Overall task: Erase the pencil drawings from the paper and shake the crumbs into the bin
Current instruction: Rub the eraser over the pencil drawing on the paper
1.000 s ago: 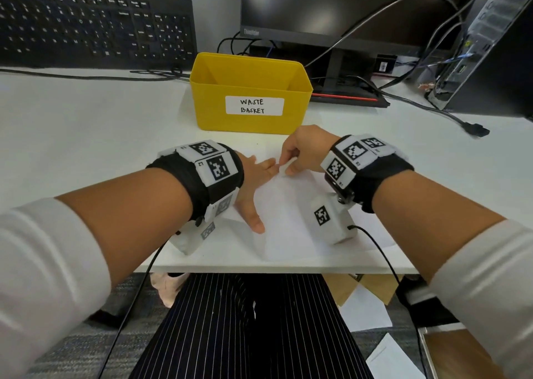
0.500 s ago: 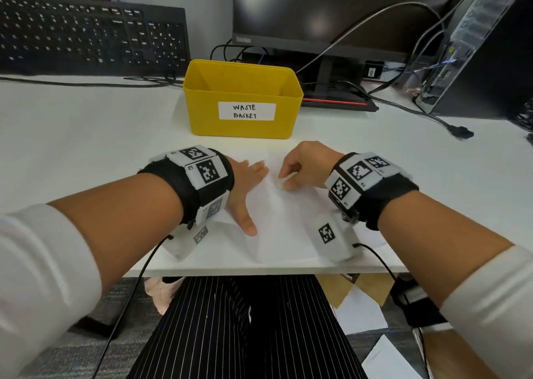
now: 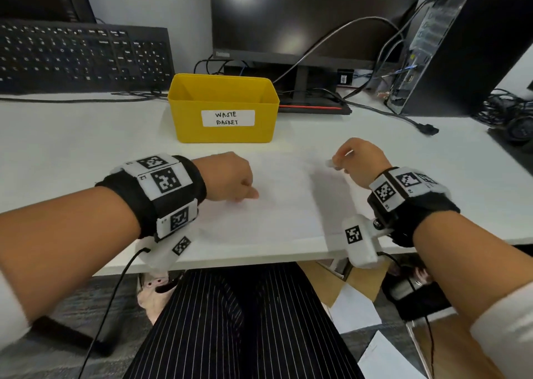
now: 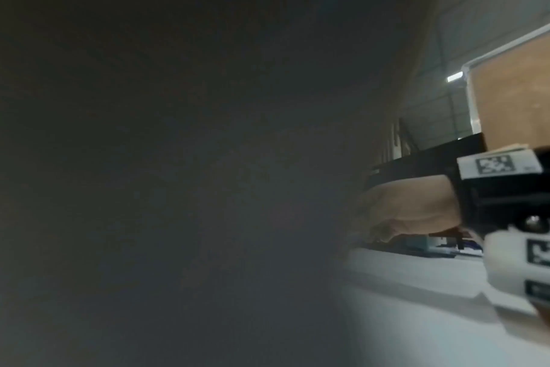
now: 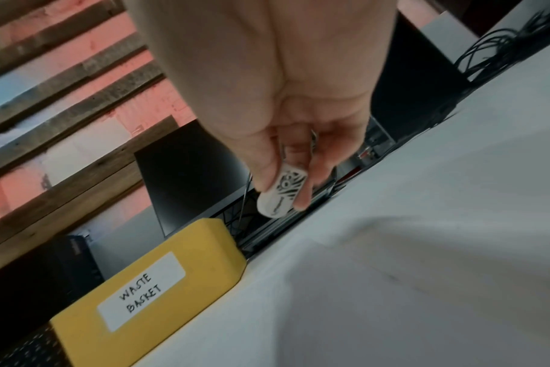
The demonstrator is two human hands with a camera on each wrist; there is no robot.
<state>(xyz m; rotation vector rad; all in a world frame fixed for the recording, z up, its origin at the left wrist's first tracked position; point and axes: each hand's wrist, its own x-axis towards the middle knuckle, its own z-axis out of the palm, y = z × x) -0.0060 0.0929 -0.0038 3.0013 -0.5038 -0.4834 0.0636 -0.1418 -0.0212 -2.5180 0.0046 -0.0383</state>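
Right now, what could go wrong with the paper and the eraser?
The right hand holds the eraser lifted off the paper, so it might slip from the fingertips. The left hand rests on the paper's left edge only, so rubbing could crumple the sheet. The bin stands beyond the paper, so crumbs may spill on the desk when carried.

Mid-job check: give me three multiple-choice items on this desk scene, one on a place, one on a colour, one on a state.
1. Where is the waste basket? A) behind the paper B) under the desk C) on the keyboard
2. What colour is it? A) blue B) yellow C) grey
3. What is the right hand doing? A) lying flat and empty B) pinching the eraser C) lifting the basket

Answers: 1 A, it stands just past the paper. 2 B, its walls are yellow. 3 B, the right wrist view shows thumb and finger on the eraser, held above the desk.
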